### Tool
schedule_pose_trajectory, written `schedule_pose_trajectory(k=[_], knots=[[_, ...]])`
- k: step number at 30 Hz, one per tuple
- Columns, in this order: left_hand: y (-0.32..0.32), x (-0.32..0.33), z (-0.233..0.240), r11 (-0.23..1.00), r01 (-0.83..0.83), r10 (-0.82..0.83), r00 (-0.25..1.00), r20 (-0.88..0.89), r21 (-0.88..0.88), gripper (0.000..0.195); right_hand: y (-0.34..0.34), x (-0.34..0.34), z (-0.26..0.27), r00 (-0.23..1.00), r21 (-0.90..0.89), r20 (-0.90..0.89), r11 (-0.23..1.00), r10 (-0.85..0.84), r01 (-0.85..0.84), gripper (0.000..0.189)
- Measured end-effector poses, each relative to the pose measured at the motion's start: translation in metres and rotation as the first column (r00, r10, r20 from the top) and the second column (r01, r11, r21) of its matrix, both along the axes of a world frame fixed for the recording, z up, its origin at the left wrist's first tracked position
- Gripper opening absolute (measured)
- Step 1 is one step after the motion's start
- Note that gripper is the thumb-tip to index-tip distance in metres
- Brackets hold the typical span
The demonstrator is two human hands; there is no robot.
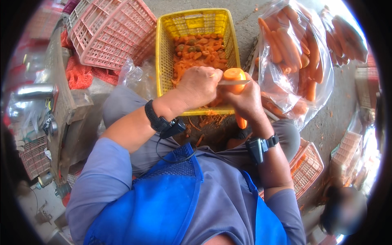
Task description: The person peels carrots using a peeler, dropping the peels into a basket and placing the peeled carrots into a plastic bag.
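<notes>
My left hand (197, 87) is closed around the handle of a bladed hand tool, a knife or a peeler; the handle is hidden in the fist. Its narrow metal blade (233, 82) lies across the side of a thick peeled carrot (234, 73), just below the flat cut top. Gripped in my right hand (249, 102), the carrot stands roughly upright, and its thin lower end shows beneath the palm. Both hands are over the near right part of a yellow plastic crate (159, 61), which holds carrot peelings and cut ends (199, 53).
A transparent bag of carrots (288, 52) stands at the right, with another bag (349, 39) behind. Pink crates (113, 33) lean at the upper left beside a wooden bench (62, 122). A pink crate (309, 168) sits by my right knee. Another person's head (343, 209) appears lower right.
</notes>
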State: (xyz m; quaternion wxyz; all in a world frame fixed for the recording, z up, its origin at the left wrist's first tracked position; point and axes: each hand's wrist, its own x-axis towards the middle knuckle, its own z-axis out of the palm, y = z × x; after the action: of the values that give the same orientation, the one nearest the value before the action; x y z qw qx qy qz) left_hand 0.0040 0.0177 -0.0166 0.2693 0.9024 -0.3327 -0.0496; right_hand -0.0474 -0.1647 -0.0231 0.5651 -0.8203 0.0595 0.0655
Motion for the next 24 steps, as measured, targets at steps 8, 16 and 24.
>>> schedule_pose_trajectory(k=[8,16,24], knots=[[-0.004,0.004,-0.036,0.998,-0.031,0.035,0.997,-0.075,0.053,0.017,-0.001,-0.004,-0.016,0.984,0.082,-0.144,0.993,0.101,-0.090,0.042],[0.009,0.034,-0.082,0.922,-0.036,0.147,0.954,-0.261,0.386,0.012,0.016,-0.016,-0.012,0.963,0.106,-0.067,0.962,0.261,-0.253,0.044],[0.020,0.023,-0.081,0.989,-0.145,0.098,0.657,-0.748,0.002,0.031,-0.011,0.014,-0.022,0.980,0.785,-0.122,0.588,-0.160,0.193,0.031]])
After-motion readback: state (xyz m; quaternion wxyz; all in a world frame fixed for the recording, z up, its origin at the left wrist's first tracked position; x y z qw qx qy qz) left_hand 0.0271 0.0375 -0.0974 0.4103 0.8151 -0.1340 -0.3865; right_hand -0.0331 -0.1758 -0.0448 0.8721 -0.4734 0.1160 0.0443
